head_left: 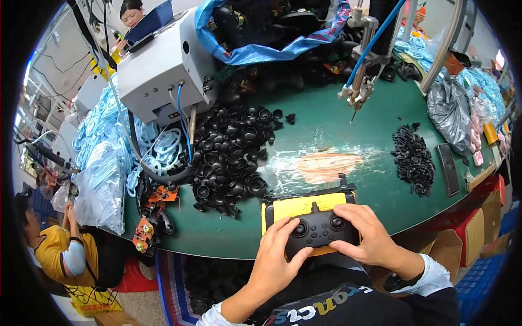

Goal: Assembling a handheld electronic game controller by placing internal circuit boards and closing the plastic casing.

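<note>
A black remote controller (319, 237) with two round thumbsticks and several small buttons lies between my hands at the table's near edge. My left hand (278, 254) grips its left side, the thumb along the lower edge and the fingers over the upper left. On the other side, my right hand (365, 234) holds the right end, with fingertips by the right stick and the thumb at the bottom edge. Underneath is a yellow pad (283, 206) edged with black tape. The controller's underside is hidden.
A pile of black cup-shaped caps (228, 152) covers the table's left middle. Small black parts (413, 160) and a phone (449, 169) lie right. Above the table hangs a screwdriver head (354, 100). A grey machine (163, 70) stands back left; a co-worker (65, 250) sits left.
</note>
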`<state>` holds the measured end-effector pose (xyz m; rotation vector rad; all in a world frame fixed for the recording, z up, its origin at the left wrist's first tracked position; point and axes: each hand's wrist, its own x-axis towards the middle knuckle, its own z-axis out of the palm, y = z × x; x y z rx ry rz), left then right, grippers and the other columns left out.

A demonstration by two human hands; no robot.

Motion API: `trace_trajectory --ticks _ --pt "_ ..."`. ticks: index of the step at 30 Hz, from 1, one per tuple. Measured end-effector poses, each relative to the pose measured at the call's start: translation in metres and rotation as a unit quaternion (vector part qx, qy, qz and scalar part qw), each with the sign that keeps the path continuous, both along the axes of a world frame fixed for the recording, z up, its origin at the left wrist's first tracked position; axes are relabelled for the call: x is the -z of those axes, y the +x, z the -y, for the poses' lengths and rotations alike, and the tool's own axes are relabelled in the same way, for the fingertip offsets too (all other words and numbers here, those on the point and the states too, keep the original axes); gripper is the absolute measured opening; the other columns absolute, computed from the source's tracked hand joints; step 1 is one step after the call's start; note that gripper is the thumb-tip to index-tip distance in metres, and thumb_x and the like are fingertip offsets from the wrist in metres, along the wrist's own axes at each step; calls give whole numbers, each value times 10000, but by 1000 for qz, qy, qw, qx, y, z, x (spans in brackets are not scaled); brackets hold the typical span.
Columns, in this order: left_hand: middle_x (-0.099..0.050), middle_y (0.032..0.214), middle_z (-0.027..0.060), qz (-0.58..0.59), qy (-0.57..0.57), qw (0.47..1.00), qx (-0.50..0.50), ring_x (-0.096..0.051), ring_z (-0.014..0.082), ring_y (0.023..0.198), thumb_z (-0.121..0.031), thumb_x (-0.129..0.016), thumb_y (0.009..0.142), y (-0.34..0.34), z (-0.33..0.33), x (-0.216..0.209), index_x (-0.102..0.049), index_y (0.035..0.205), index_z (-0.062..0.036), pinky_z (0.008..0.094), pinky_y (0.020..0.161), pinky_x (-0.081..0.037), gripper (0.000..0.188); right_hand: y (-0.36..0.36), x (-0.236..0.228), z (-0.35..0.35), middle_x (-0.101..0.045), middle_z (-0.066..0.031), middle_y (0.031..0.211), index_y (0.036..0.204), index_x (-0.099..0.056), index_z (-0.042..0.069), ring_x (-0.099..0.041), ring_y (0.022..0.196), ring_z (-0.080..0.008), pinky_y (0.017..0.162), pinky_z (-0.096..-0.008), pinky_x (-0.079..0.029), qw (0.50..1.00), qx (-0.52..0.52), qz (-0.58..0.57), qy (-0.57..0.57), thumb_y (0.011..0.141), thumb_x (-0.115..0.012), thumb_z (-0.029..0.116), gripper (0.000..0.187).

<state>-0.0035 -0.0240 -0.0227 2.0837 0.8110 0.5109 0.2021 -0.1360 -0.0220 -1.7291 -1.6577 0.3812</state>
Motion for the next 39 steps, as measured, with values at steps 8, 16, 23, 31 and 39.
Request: trace_trajectory --ticks 8,16,23,31,39 --pt "-554 1261 186 -25 25 999 13 -611 294 1075 -114 -831 741 7 -6 -7 -550 1262 -4 342 832 -554 602 12 0 -11 -578 -168 1257 1247 -559 5 -576 1118 -347 924 -417 -497 999 -37 -1 -28 706 -839 291 673" --pt "-523 1274 190 -47 37 998 37 -578 315 1109 -162 -836 739 6 -8 -2 -535 1242 -5 335 779 -551 607 8 5 -13 -574 -148 1277 1229 -568 49 -576 1108 -332 922 -412 -487 998 -45 48 -20 731 -812 337 625" --pt "-527 1360 188 -20 104 993 45 -571 317 1185 -164 -854 706 -4 -9 2 -567 1279 -49 352 835 -530 650 -4 4 -19 -568 -159 1319 1220 -603 60 -566 1191 -329 1000 -399 -462 996 -79 18 27 750 -812 302 568" --pt "-615 1266 191 -7 83 996 13 -664 294 1036 -154 -862 689 7 -9 -5 -661 1187 -56 331 789 -551 546 0 -2 -15 -535 -150 1289 1194 -617 89 -553 1165 -351 912 -416 -509 997 -60 -2 -40 789 -773 297 482" --pt "-578 1283 168 -28 20 997 69 -604 279 1118 -174 -875 680 -1 -21 -7 -556 1323 -47 354 835 -543 730 1 0 -21 -584 -147 1231 1154 -634 85 -601 1091 -331 873 -400 -527 997 -77 29 -9 733 -810 299 504"
